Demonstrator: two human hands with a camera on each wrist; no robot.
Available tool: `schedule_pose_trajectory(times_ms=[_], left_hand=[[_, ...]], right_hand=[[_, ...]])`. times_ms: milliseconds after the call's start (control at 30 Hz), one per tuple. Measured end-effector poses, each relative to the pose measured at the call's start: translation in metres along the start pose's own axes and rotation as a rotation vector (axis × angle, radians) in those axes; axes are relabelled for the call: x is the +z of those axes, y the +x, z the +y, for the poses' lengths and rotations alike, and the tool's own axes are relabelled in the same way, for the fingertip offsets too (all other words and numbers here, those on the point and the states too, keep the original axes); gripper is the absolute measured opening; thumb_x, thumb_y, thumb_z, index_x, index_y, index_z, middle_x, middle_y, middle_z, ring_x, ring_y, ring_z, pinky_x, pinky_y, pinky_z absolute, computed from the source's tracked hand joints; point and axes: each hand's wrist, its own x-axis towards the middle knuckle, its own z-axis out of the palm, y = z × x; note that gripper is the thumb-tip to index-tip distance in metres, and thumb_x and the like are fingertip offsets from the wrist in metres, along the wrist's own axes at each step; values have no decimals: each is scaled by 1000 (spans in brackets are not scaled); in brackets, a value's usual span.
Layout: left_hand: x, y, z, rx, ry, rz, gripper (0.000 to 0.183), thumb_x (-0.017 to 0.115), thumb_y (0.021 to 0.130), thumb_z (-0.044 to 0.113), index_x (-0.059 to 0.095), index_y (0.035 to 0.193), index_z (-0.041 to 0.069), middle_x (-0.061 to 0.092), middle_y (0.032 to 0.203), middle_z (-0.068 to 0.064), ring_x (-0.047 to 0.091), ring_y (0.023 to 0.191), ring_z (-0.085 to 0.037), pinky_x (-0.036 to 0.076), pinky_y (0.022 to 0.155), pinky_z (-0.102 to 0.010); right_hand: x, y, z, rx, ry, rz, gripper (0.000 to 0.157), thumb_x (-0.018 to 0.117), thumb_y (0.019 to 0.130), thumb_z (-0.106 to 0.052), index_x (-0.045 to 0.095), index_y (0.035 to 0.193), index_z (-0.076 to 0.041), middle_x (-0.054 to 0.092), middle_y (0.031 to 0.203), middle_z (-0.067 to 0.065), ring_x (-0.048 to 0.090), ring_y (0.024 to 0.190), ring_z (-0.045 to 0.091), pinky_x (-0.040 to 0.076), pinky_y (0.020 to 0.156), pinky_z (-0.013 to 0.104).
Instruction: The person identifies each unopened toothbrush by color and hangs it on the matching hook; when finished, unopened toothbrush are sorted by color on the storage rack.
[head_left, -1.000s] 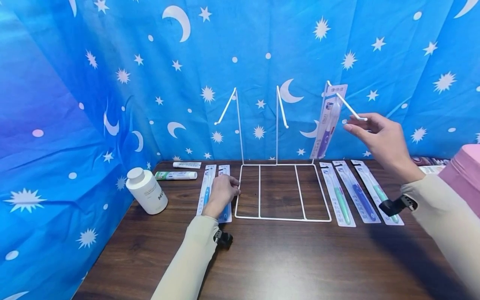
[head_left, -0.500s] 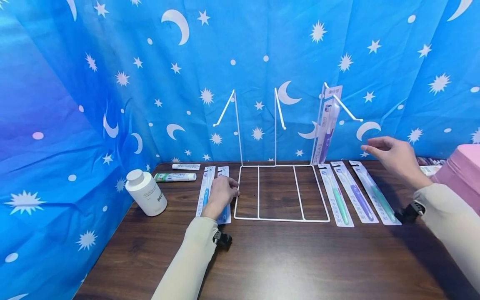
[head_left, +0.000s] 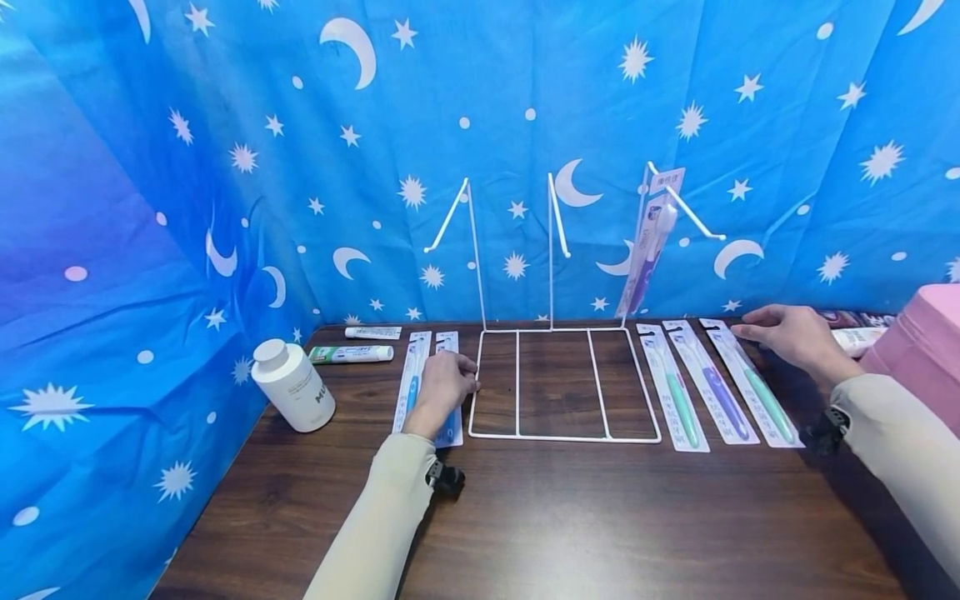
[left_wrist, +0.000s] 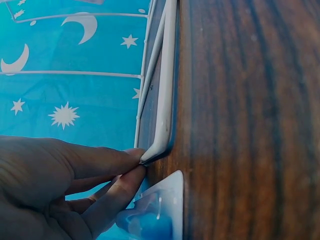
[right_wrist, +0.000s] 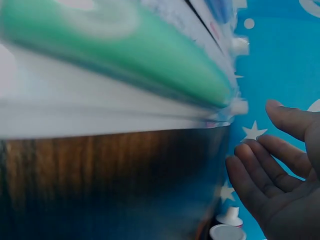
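Observation:
In the head view my left hand point(head_left: 442, 387) is at the left side of a white wire display rack point(head_left: 562, 438). Up close in the left wrist view, its thumb and finger pinch the corner of the rack's base. Under that hand lies a packaged blue toothbrush point(head_left: 450, 432), beside another blue one point(head_left: 412, 387). A packaged purple toothbrush point(head_left: 645, 267) hangs on the rack's right hook. My right hand point(head_left: 795, 337) holds nothing, fingers loosely bent, close by the top of the rightmost green toothbrush pack point(head_left: 770, 404). That pack looms large in the right wrist view.
Left of the right hand lie a purple toothbrush pack point(head_left: 718, 392) and a green one point(head_left: 678, 400). At left stand a white bottle point(head_left: 294, 387) and two toothpaste tubes point(head_left: 351, 354). A pink container point(head_left: 918, 358) is at far right. A starry blue cloth hangs behind.
My right hand has come away from the hook and down to the table by the rightmost toothbrush pack. The hanging pack swings slightly. The left hand keeps its place.

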Motion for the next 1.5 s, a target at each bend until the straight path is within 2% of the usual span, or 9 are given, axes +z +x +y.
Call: schedule_pose_trajectory(times_ms=[67, 300, 500, 633, 833, 1067, 1267, 1400, 1500], left_hand=[[0, 0, 0, 1, -1, 0, 19, 78, 78, 4, 76, 96, 5, 71, 89, -5, 60, 81, -17, 50, 76, -32], [1, 0, 0, -6, -5, -9, 19, 78, 78, 4, 76, 97, 5, 70, 87, -4, 58, 78, -16, 49, 72, -30], [0, 0, 0, 19, 3, 6, 18, 78, 77, 3, 76, 96, 4, 71, 89, -5, 61, 83, -18, 50, 79, -33], [0, 0, -1, 12, -1, 2, 18, 78, 78, 3, 76, 96, 5, 71, 90, -5, 61, 84, -18, 49, 80, -33], [0, 0, -1, -25, -19, -22, 19, 77, 79, 4, 75, 98, 5, 70, 87, -4, 59, 78, -16, 50, 74, -31], [2, 1, -1, -19, -5, -13, 19, 78, 79, 4, 75, 97, 5, 69, 81, -2, 60, 74, -14, 50, 70, -29], [1, 0, -1, -28, 10, -17, 20, 77, 80, 5, 75, 100, 6, 67, 80, -1, 59, 72, -13, 49, 66, -28], [0, 0, -1, -10, 5, -8, 19, 78, 79, 4, 75, 98, 5, 68, 80, -2, 59, 74, -15, 49, 68, -28], [0, 1, -1, -1, -2, -5, 18, 78, 78, 3, 75, 97, 5, 68, 80, -2, 58, 76, -15, 49, 70, -28]], right_hand=[[1, 0, 3, 27, 29, -21, 81, 55, 90, -60, 45, 133, 7, 41, 130, 35, 38, 112, 53, 33, 89, 71], [4, 2, 8, 17, 8, -69, 86, 55, 88, -64, 44, 134, 7, 39, 132, 35, 36, 113, 54, 30, 93, 72], [5, 4, 5, -2, -21, -108, 86, 57, 85, -65, 50, 131, 7, 41, 131, 33, 37, 112, 51, 35, 89, 68], [6, 6, 2, -5, -37, -92, 79, 62, 85, -61, 55, 123, 8, 46, 124, 32, 40, 107, 50, 39, 85, 65], [8, 6, 1, 15, -30, -81, 65, 66, 89, -47, 58, 115, 12, 55, 111, 29, 48, 98, 44, 44, 77, 56], [7, 8, -3, 20, -17, -59, 53, 67, 91, -33, 59, 112, 15, 58, 108, 34, 54, 94, 44, 44, 78, 57], [3, 6, -2, 51, 33, -54, 59, 66, 90, -40, 57, 115, 13, 56, 113, 32, 55, 97, 44, 45, 76, 54], [-3, 0, -1, 89, 84, -39, 70, 64, 89, -50, 52, 122, 11, 50, 121, 32, 50, 105, 48, 39, 80, 61], [-8, -4, -2, 79, 130, -37, 76, 63, 88, -53, 48, 127, 10, 43, 128, 34, 48, 109, 50, 36, 84, 64]])
